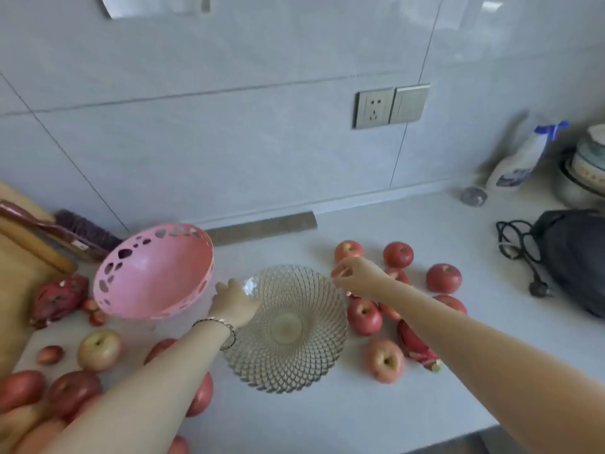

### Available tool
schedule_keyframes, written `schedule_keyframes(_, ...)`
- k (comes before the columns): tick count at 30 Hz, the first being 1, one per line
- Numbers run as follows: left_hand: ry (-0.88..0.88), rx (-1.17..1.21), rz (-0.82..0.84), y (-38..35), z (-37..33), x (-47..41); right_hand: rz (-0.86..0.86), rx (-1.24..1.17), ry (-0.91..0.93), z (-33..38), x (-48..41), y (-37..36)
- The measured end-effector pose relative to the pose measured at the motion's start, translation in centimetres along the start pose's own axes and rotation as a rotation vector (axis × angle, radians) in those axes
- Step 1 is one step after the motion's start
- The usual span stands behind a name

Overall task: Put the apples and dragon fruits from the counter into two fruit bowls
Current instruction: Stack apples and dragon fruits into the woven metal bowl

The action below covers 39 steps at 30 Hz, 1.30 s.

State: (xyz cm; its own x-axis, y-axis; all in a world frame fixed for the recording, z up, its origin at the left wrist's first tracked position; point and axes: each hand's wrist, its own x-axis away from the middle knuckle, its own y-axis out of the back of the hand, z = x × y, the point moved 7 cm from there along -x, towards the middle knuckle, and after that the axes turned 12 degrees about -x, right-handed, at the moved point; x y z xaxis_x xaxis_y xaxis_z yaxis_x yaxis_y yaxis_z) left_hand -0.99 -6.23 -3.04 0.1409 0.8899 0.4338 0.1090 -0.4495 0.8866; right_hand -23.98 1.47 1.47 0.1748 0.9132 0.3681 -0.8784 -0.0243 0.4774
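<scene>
A clear patterned glass bowl (pixel 288 362) sits on the white counter (pixel 327 417) in the middle, with nothing in it. My left hand (pixel 234 301) grips its left rim and my right hand (pixel 355 278) pinches its upper right rim. A pink perforated bowl (pixel 154 273), also with nothing in it, stands tilted just left of my left hand. Several red apples lie to the right (pixel 443 278) and to the lower left (pixel 98 350). One dragon fruit (pixel 59 298) lies at the far left. Another dragon fruit (pixel 415 347) is partly hidden under my right forearm.
A wooden board (pixel 19 280) and a brush (pixel 88 231) are at the left. At the far right are a black bag (pixel 576 253) with a cable (pixel 517 244), a spray bottle (pixel 520 162) and stacked dishes (pixel 589 162). The counter's front edge runs at the lower right.
</scene>
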Motion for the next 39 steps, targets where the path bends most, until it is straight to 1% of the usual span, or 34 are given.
schedule_keyframes(1,0.077,-0.011,0.036,-1.3,0.9,-0.1,0.004,0.031,0.0,-0.7,0.0,-0.4)
schedule_keyframes(3,0.209,0.019,0.05,-3.6,2.3,-0.4,-0.034,0.11,0.031,-1.7,0.0,-0.6)
schedule_keyframes(6,0.287,0.021,0.031,-5.8,2.7,-0.6,-0.078,0.227,0.035,-4.2,0.0,-1.0)
schedule_keyframes(9,0.328,0.017,-0.018,-6.2,3.3,-0.8,-0.089,0.499,-0.006,-6.8,-0.1,-1.1)
schedule_keyframes(11,0.325,0.076,-0.027,-6.6,4.5,-1.1,-0.044,0.702,-0.053,-8.4,0.0,-1.7)
schedule_keyframes(13,0.281,0.118,-0.04,-6.7,5.5,-1.3,-0.046,0.854,-0.036,-8.9,-0.2,-2.4)
schedule_keyframes(16,0.204,0.144,-0.038,-6.8,6.2,-1.0,-0.085,0.92,0.003,-9.4,-0.8,-3.3)
schedule_keyframes(19,0.171,0.169,-0.035,-7.1,6.6,0.0,-0.088,0.952,0.025,-9.9,-1.2,-3.6)
schedule_keyframes(23,0.166,0.202,-0.019,-8.0,7.3,1.1,-0.086,0.897,0.042,-10.1,-1.2,-3.6)
schedule_keyframes(25,0.173,0.216,-0.011,-8.3,7.7,1.5,-0.145,0.865,0.062,-10.1,-0.7,-3.4)
schedule_keyframes(27,0.168,0.207,-0.003,-8.5,8.0,1.8,-0.176,0.781,0.067,-10.0,-0.4,-3.2)
schedule_keyframes(31,0.158,0.107,0.011,-8.5,7.7,2.2,-0.158,0.604,0.054,-9.3,-0.3,-2.7)
schedule_keyframes(34,0.166,0.017,0.057,-8.3,7.2,2.3,-0.208,0.349,0.006,-9.3,-0.4,-2.1)
schedule_keyframes(36,0.162,-0.149,0.072,-8.1,6.6,2.6,-0.262,0.155,-0.043,-9.4,-0.3,-1.4)
schedule_keyframes(37,0.142,-0.225,0.045,-7.8,6.0,2.9,-0.282,0.07,-0.063,-9.2,-0.2,-1.1)
schedule_keyframes(38,0.089,-0.252,-0.006,-7.1,4.6,3.2,-0.301,-0.006,-0.067,-8.9,0.0,-0.7)
schedule_keyframes(39,-0.001,-0.217,-0.069,-6.4,2.9,3.7,-0.318,-0.072,-0.053,-8.5,0.3,-0.4)
